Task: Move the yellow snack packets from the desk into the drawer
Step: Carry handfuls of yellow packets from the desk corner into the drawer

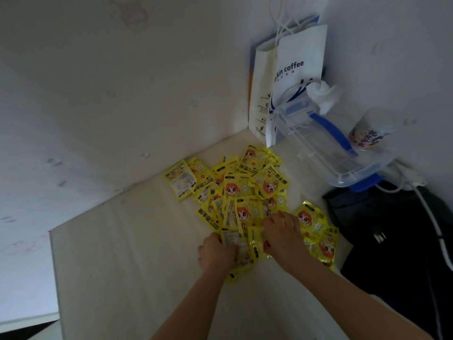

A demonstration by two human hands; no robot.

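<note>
Dim light falls on scuffed white walls [122, 94] meeting in a corner behind a pale desk [127, 241].

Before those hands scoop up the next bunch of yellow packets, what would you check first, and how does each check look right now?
1. Packets within reach: ok. The yellow packets lie heaped on the desk under both hands.
2. Left hand has a hold: ok, its fingers curl round packets at the near edge.
3. Right hand has a hold: not ok, it lies flat on the heap.
4. Drawer open and ready: cannot tell, none in view.
5. Nothing nearby to knock: ok, the plastic box and paper bag sit behind the heap.
</note>
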